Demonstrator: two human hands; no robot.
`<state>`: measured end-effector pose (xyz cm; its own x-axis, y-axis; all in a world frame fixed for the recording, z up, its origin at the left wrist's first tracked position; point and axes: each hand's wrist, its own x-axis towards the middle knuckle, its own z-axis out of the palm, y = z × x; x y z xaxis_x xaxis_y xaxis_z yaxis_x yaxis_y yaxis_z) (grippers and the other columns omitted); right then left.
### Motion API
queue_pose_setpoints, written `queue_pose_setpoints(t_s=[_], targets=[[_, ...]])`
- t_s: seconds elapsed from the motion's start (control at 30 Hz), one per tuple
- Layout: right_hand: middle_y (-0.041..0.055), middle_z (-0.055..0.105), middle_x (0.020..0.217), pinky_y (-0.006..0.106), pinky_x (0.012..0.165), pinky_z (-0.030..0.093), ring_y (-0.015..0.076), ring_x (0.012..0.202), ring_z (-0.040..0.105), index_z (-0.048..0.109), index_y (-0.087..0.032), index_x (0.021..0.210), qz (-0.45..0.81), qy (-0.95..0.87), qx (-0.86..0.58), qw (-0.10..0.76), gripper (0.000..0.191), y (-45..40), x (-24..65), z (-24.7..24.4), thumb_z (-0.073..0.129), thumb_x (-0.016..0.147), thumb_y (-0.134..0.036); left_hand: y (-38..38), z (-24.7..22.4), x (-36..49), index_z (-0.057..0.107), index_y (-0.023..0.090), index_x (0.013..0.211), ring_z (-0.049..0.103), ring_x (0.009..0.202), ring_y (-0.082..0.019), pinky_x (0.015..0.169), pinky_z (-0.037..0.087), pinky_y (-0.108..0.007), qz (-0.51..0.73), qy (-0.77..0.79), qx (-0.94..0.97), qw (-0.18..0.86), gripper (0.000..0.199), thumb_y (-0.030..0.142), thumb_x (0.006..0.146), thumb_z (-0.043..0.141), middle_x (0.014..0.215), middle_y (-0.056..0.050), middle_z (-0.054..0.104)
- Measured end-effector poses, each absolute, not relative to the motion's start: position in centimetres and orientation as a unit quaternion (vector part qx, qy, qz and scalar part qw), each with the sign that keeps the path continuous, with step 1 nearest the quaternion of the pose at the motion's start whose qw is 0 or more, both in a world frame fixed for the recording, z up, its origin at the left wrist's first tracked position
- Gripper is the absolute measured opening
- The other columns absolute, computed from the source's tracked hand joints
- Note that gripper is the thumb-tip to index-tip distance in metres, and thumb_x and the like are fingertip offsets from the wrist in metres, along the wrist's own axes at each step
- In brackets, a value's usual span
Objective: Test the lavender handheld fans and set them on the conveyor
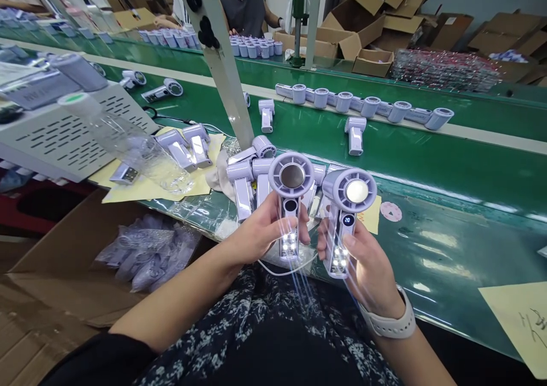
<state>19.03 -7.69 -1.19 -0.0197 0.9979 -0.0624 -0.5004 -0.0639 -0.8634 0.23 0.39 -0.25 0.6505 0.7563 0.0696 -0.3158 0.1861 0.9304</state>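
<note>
My left hand [265, 226] is closed round a lilac handheld fan [292, 175], its round head up and the lights low on its handle lit; its small round display is dark. In my right hand [374, 255] is a second lilac fan [354, 191], fingers wrapped round the handle and thumb beside a display reading 20. That fan's lights are lit too. The two fans are side by side and apart. Behind my hands, several more fans [241, 183] lie in a pile on the green table edge [410, 232].
A row of fans [371, 106] lies on the green conveyor [470, 163]. A slanted metal post [226, 84] rises behind the pile. At left are a perforated box [85, 141], a clear bottle [132, 146] and a carton of plastic bags [145, 249]. A person [243, 4] stands across the line.
</note>
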Motion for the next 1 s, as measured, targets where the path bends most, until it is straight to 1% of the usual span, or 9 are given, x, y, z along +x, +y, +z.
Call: queue_pose_setpoints(t_s=[0.13, 0.2, 0.3, 0.47, 0.57, 0.63, 0.8, 0.9, 1.0], targets=[[0.005, 0.067, 0.1, 0.028, 0.07, 0.056, 0.0153, 0.077, 0.062, 0.069, -0.021, 0.111, 0.648, -0.348, -0.344, 0.583, 0.031, -7.9, 19.3, -1.2, 0.076, 0.089, -0.041, 0.3, -0.5, 0.3, 0.045, 0.022, 0.119, 0.07, 0.06, -0.018, 0.056, 0.056, -0.03, 0.378, 0.247, 0.494, 0.743, 0.058, 0.055, 0.085, 0.078, 0.097, -0.005, 0.072], [0.0049, 0.067, 0.098, 0.028, 0.069, 0.057, 0.0152, 0.076, 0.062, 0.07, -0.021, 0.111, 0.648, -0.35, -0.34, 0.585, 0.03, -7.9, 19.4, -1.3, 0.076, 0.089, -0.04, 0.2, -0.5, 0.4, 0.044, 0.023, 0.118, 0.067, 0.051, -0.018, 0.046, 0.052, -0.029, 0.395, 0.259, 0.462, 0.751, 0.055, 0.063, 0.089, 0.068, 0.089, -0.004, 0.074], [0.0062, 0.068, 0.099, 0.028, 0.066, 0.057, 0.0161, 0.076, 0.063, 0.07, -0.021, 0.111, 0.641, -0.346, -0.352, 0.588, 0.033, -7.9, 19.4, -1.3, 0.078, 0.086, -0.042, 0.2, -0.5, 0.4, 0.043, 0.024, 0.111, 0.068, 0.047, -0.021, 0.041, 0.05, -0.028, 0.401, 0.247, 0.437, 0.766, 0.042, 0.061, 0.095, 0.056, 0.083, -0.003, 0.075], [0.0055, 0.071, 0.095, 0.026, 0.056, 0.054, 0.0145, 0.064, 0.061, 0.069, -0.023, 0.107, 0.624, -0.309, -0.374, 0.613, 0.026, -7.6, 19.5, -1.3, 0.071, 0.091, -0.043, -0.3, -0.1, 0.2, 0.037, 0.024, 0.113, 0.077, 0.061, -0.025, 0.053, 0.058, -0.032, 0.386, 0.222, 0.436, 0.782, 0.044, 0.056, 0.093, 0.059, 0.095, -0.008, 0.079], [0.0093, 0.076, 0.095, 0.03, 0.061, 0.06, 0.0168, 0.064, 0.066, 0.076, -0.021, 0.102, 0.631, -0.299, -0.38, 0.607, 0.044, -7.7, 19.3, -1.1, 0.054, 0.1, -0.06, -0.7, 0.4, -0.1, 0.036, 0.024, 0.111, 0.079, 0.068, -0.024, 0.06, 0.062, -0.034, 0.371, 0.215, 0.433, 0.793, 0.044, 0.054, 0.093, 0.063, 0.102, -0.009, 0.079], [0.0103, 0.078, 0.097, 0.032, 0.067, 0.064, 0.0205, 0.074, 0.072, 0.08, -0.023, 0.102, 0.629, -0.296, -0.387, 0.606, 0.049, -8.1, 19.0, -0.5, 0.055, 0.098, -0.065, -1.1, 1.0, -0.4, 0.037, 0.025, 0.111, 0.079, 0.071, -0.024, 0.064, 0.063, -0.035, 0.362, 0.19, 0.44, 0.8, 0.043, 0.052, 0.094, 0.065, 0.104, -0.009, 0.079], [0.0102, 0.079, 0.088, 0.042, 0.063, 0.066, 0.03, 0.077, 0.076, 0.081, -0.029, 0.111, 0.676, -0.353, -0.308, 0.568, 0.042, -9.1, 18.1, 2.0, 0.065, 0.093, -0.063, -2.1, 2.8, -1.4, 0.036, 0.029, 0.117, 0.08, 0.078, -0.024, 0.066, 0.065, -0.034, 0.363, 0.142, 0.456, 0.8, 0.039, 0.043, 0.096, 0.066, 0.107, -0.005, 0.079], [0.0093, 0.08, 0.095, 0.043, 0.062, 0.065, 0.0298, 0.077, 0.076, 0.08, -0.031, 0.11, 0.651, -0.341, -0.324, 0.596, 0.034, -9.0, 17.9, 2.8, 0.071, 0.091, -0.057, -2.2, 3.2, -1.4, 0.041, 0.03, 0.121, 0.08, 0.079, -0.024, 0.068, 0.065, -0.035, 0.367, 0.146, 0.45, 0.801, 0.039, 0.043, 0.096, 0.067, 0.11, -0.006, 0.078], [0.0085, 0.079, 0.102, 0.044, 0.072, 0.066, 0.0281, 0.083, 0.074, 0.079, -0.028, 0.106, 0.601, -0.305, -0.38, 0.634, 0.025, -8.3, 17.9, 2.6, 0.07, 0.094, -0.049, -1.9, 2.8, -0.7, 0.051, 0.024, 0.122, 0.078, 0.084, -0.025, 0.074, 0.064, -0.036, 0.37, 0.17, 0.426, 0.808, 0.048, 0.044, 0.087, 0.078, 0.106, -0.008, 0.076]])
